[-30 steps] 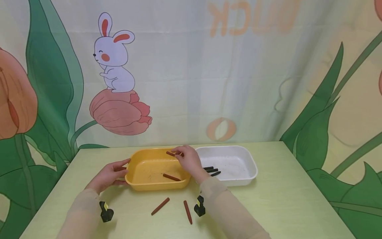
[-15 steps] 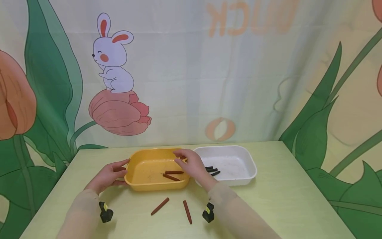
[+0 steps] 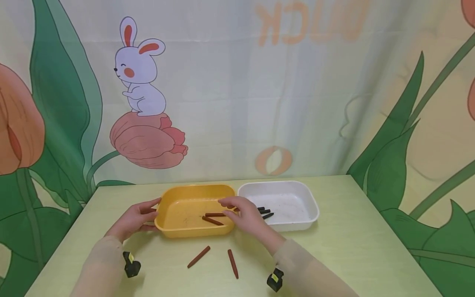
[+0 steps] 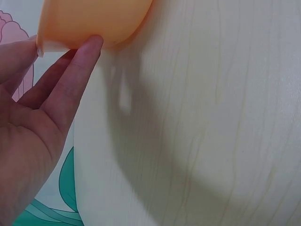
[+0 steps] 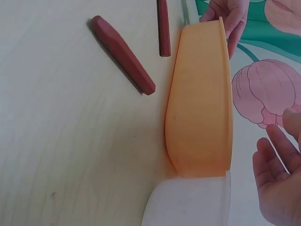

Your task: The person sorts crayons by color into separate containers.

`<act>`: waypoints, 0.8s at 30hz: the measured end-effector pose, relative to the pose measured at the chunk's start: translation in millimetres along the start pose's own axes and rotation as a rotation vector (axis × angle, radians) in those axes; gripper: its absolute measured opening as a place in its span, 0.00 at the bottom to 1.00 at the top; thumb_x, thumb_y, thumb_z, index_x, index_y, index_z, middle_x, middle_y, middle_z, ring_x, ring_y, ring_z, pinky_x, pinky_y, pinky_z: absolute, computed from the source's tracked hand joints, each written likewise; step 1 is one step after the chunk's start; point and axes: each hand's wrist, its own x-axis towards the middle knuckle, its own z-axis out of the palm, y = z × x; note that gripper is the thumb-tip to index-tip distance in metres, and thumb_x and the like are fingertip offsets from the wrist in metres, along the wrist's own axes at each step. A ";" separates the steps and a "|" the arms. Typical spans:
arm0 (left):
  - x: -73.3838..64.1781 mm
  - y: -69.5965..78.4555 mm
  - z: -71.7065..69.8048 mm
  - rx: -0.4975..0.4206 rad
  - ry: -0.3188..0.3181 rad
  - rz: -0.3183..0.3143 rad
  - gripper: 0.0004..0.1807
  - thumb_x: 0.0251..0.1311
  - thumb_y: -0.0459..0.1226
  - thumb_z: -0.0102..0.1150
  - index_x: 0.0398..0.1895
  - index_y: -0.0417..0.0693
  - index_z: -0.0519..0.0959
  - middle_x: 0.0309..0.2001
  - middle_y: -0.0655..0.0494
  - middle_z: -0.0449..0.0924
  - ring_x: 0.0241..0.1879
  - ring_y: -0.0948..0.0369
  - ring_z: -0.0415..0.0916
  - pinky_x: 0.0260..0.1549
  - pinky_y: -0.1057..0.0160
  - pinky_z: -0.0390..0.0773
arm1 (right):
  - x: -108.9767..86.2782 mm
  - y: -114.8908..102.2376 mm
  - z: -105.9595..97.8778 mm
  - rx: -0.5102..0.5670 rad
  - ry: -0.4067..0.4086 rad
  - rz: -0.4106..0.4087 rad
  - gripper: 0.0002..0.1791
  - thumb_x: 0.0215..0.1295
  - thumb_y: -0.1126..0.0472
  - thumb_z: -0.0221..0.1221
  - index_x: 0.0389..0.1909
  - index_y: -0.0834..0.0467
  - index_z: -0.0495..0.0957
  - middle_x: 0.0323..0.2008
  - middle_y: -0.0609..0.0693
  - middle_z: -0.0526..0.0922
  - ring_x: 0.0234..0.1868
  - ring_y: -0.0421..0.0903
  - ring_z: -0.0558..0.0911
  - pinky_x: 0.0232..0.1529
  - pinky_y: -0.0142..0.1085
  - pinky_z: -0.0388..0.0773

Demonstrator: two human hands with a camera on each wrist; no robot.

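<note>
My left hand (image 3: 136, 218) rests its fairly straight fingers against the left end of the yellow tray (image 3: 185, 233). In the left wrist view, the fingers (image 4: 87, 59) touch the tray's outer wall and rim. My right hand (image 3: 246, 216) is above the tray's right end, its fingers apart and loosely bent, with nothing seen between them. Inside the yellow tray lie brown crayons (image 3: 212, 220), partly covered by the right hand. Two more brown crayons, a left one (image 3: 198, 256) and a right one (image 3: 233, 264), lie on the table in front.
A white tray (image 3: 293, 226) stands against the yellow tray's right side. It holds several dark crayons (image 3: 267, 215), partly behind the right hand. Behind the table (image 3: 352, 247) hangs a curtain (image 3: 222, 82) printed with a rabbit and tulips.
The right hand has let go of a brown crayon, which now lies in the yellow tray beside another. That hand has then moved right and towards me. The left hand has stayed in place.
</note>
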 end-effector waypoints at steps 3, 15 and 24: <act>0.0 -0.5 -0.3 0.002 -0.006 0.001 0.34 0.72 0.34 0.53 0.78 0.46 0.54 0.68 0.31 0.62 0.49 0.47 0.80 0.46 0.54 0.83 | -5.9 -0.8 -2.4 0.001 -0.010 -0.052 0.18 0.65 0.67 0.63 0.56 0.60 0.80 0.53 0.53 0.83 0.50 0.50 0.81 0.48 0.41 0.81; -0.6 -0.8 -1.2 -0.003 -0.014 0.010 0.33 0.73 0.34 0.53 0.78 0.46 0.54 0.68 0.30 0.62 0.49 0.47 0.80 0.48 0.51 0.82 | -26.1 -3.0 -12.1 0.076 -0.072 -0.194 0.20 0.62 0.69 0.65 0.56 0.62 0.79 0.51 0.53 0.84 0.49 0.49 0.82 0.48 0.42 0.81; -0.5 -0.3 -0.2 -0.009 -0.012 0.006 0.33 0.72 0.33 0.53 0.77 0.46 0.55 0.68 0.30 0.62 0.51 0.46 0.79 0.48 0.50 0.81 | -40.1 0.4 -12.4 0.108 -0.207 -0.203 0.22 0.63 0.68 0.64 0.59 0.58 0.79 0.56 0.49 0.82 0.53 0.44 0.79 0.56 0.38 0.76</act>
